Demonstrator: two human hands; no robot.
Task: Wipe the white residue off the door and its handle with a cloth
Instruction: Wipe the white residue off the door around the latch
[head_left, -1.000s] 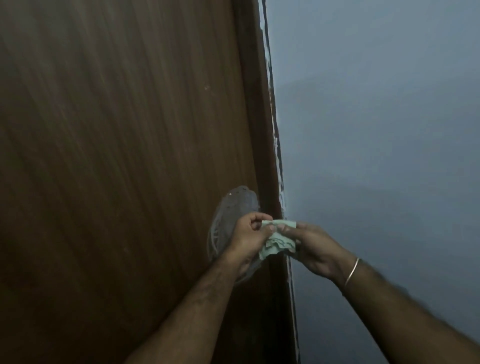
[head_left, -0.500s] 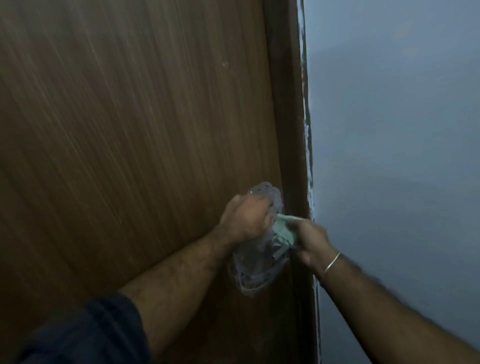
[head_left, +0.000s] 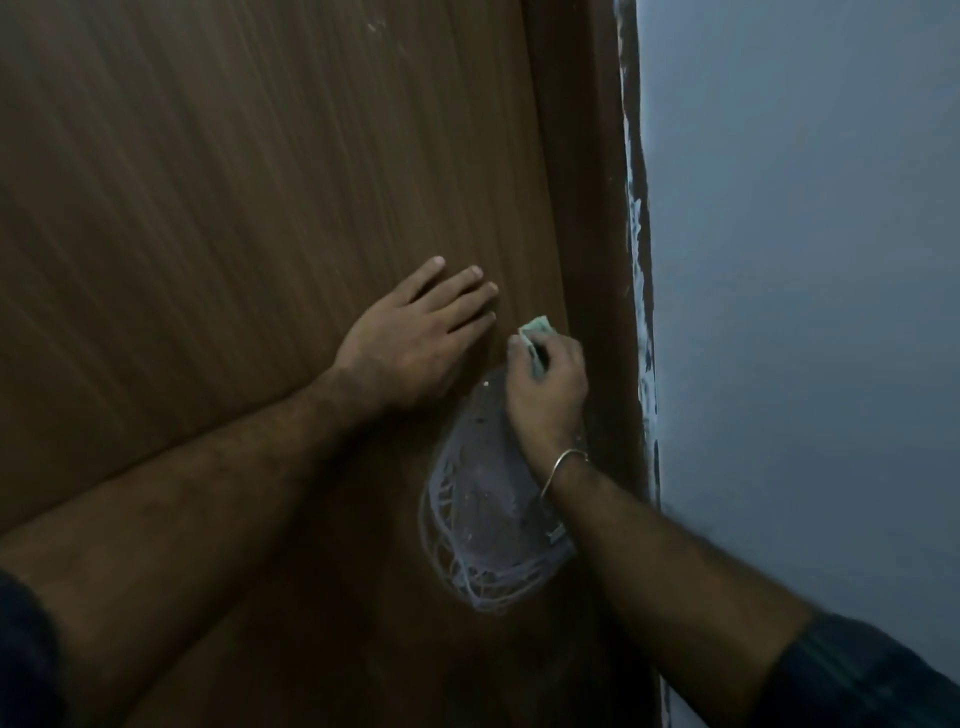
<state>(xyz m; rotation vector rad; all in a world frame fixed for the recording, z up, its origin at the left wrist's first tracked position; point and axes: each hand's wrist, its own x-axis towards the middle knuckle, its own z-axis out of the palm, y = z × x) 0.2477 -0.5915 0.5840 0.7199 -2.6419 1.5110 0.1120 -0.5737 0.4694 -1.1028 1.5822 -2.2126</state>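
Note:
A brown wood-grain door (head_left: 234, 208) fills the left and middle of the view. A patch of white scribbled residue (head_left: 483, 525) lies on it near its right edge. My left hand (head_left: 415, 332) lies flat on the door with straight fingers, just up and left of the patch. My right hand (head_left: 545, 395) grips a small folded pale green cloth (head_left: 535, 338) and holds it against the door at the top of the residue. A thin metal bangle sits on my right wrist. No door handle is visible.
A dark brown door frame (head_left: 587, 182) runs down the right side of the door. White paint smears (head_left: 636, 234) line its outer edge. A plain grey-blue wall (head_left: 805, 260) fills the right of the view.
My left hand let go of the cloth, moved up and left, and spread flat on the door. My right hand now holds the cloth alone and has brought it onto the door above the residue.

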